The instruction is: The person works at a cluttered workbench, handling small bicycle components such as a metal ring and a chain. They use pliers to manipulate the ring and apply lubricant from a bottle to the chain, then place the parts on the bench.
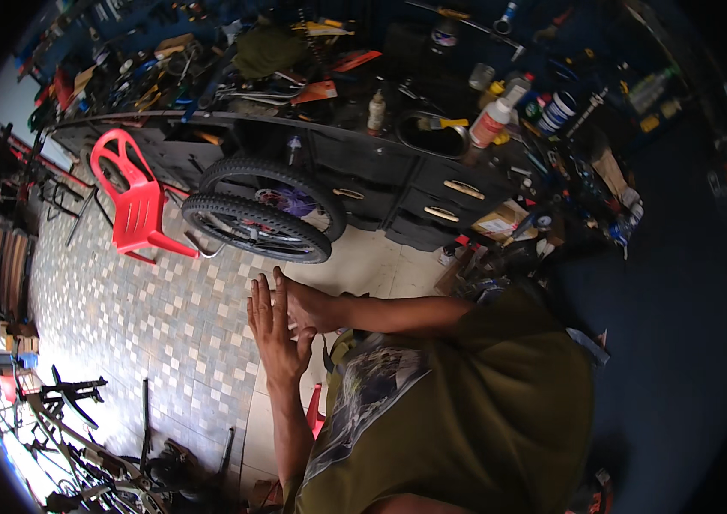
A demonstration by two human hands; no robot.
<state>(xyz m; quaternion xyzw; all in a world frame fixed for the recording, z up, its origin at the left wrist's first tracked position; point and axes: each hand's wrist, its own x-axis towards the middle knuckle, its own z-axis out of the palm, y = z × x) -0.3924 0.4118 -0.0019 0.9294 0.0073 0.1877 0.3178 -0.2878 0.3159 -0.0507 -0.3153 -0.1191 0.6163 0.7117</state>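
My left hand (274, 337) is raised over the tiled floor with its fingers stretched out and its thumb apart. Nothing shows in its grasp. Just behind it is my right hand (314, 308), partly covered by the left hand's fingers. The part of the right hand that shows looks flat, with a finger extended and nothing held. The hands overlap in view, and I cannot tell whether they touch. Beyond them, two bicycle wheels (254, 224) with knobbly black tyres lean together against a dark workbench (355, 163).
A red plastic chair (137, 210) stands left of the wheels. Tools, bottles and a dark tray (432, 137) with a yellow-handled brush crowd the benchtop. Bicycle frames (80, 445) stand at the lower left. A cardboard box (500, 221) sits beside the drawers.
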